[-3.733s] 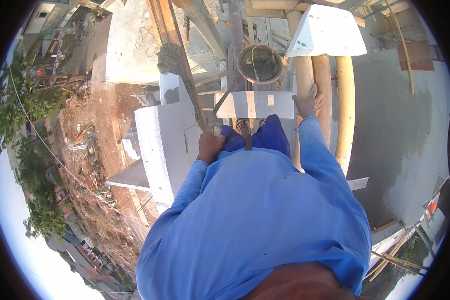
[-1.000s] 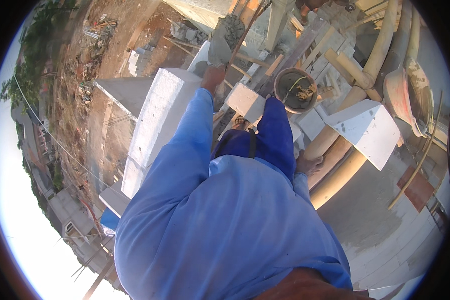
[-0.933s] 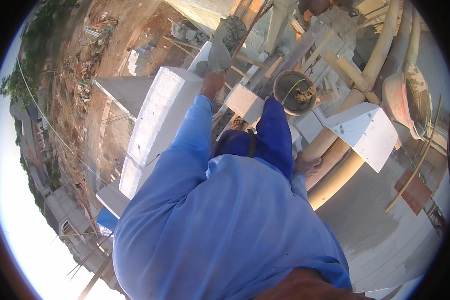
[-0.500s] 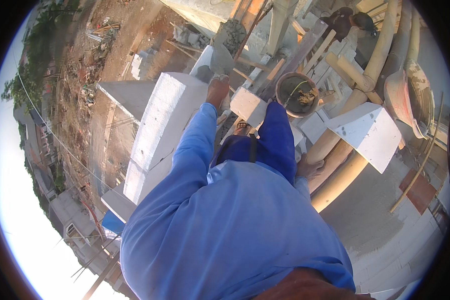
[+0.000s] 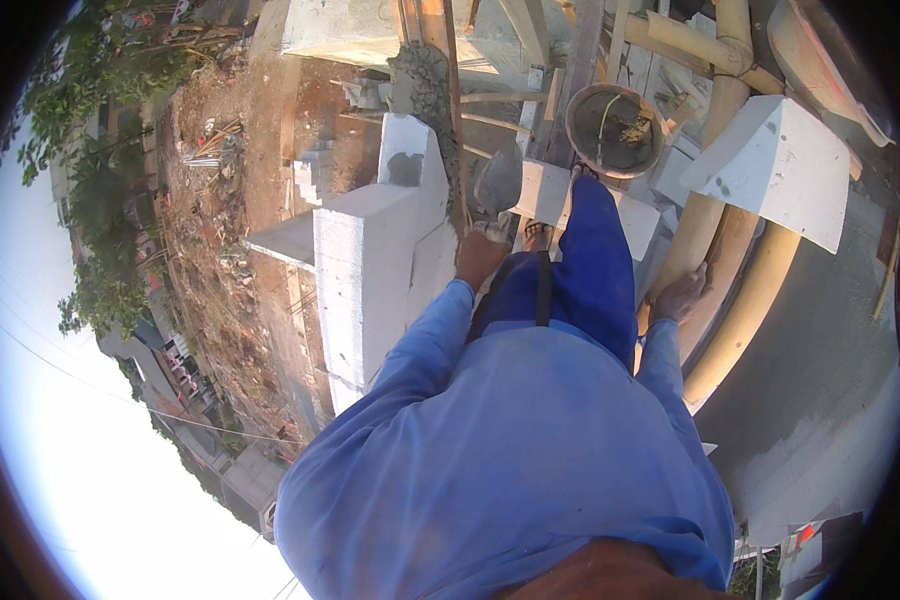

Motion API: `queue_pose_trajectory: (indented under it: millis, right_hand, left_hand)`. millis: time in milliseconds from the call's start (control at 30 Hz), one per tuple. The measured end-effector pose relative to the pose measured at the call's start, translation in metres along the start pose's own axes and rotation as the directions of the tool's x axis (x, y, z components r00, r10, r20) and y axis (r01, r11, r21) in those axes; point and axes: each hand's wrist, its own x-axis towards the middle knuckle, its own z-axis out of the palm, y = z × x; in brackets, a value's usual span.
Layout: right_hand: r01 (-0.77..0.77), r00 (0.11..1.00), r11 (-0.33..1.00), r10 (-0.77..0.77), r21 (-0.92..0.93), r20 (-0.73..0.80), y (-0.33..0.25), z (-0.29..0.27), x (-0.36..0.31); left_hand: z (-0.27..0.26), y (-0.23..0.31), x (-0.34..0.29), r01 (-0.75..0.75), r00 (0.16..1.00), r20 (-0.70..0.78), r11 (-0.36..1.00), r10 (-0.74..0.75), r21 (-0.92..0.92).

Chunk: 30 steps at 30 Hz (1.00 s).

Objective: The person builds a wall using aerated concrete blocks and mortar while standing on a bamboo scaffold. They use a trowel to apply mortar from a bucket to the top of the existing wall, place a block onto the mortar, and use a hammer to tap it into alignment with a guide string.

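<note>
My left hand [image 5: 482,252] is closed around the handle of a trowel [image 5: 499,183], whose broad grey blade points away from me, just right of the white block wall [image 5: 375,205]. A patch of grey mortar [image 5: 404,169] sticks to the upright white block at the wall's far end. Beyond it, wet mortar [image 5: 422,85] lies along a narrow strip between boards. My right hand [image 5: 680,294] rests with fingers stretched out on a bamboo pole [image 5: 698,240], holding nothing. A round bucket [image 5: 573,140] with mortar and a greenish strip inside stands ahead of my feet.
A white block [image 5: 770,170] lies across the bamboo poles on the right. Another pale block [image 5: 544,192] sits by my feet. Wooden planks [image 5: 580,75] run ahead. Left of the wall, the rubble-strewn ground [image 5: 230,260] lies far below.
My left hand has drawn the trowel back from the wall's far end toward my body, to the wall's right side. The right hand stays by the bamboo. The whole view has shifted.
</note>
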Motion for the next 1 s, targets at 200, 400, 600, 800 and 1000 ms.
queue_pose_trajectory:
  millis: [200, 400, 600, 800, 1000]
  right_hand:
    - [-0.335, 0.942, 0.885, 0.314, 0.324, 0.117, -0.023, -0.015, -0.003]
    - [-0.315, 0.949, 0.906, 0.304, 0.283, 0.082, -0.033, -0.012, 0.003]
    - [-0.137, 0.985, 0.988, 0.129, 0.069, 0.118, -0.007, -0.009, -0.006]
    - [-0.437, 0.893, 0.880, 0.400, 0.185, 0.204, -0.030, -0.022, 0.002]
    - [-0.394, 0.918, 0.857, 0.348, 0.333, 0.192, -0.019, -0.051, 0.038]
  left_hand:
    - [0.040, 0.034, 0.079, 0.271, 0.931, 0.350, 0.832, -0.100, -0.483]
    - [0.157, 0.096, 0.218, 0.202, 0.975, 0.201, 0.773, -0.098, -0.602]
    - [0.193, 0.208, 0.295, 0.234, 0.972, 0.182, 0.601, -0.148, -0.764]
    - [0.201, 0.237, 0.272, 0.382, 0.863, 0.505, 0.662, -0.007, -0.645]
    - [0.205, 0.263, 0.250, 0.367, 0.902, 0.425, 0.661, -0.080, -0.655]
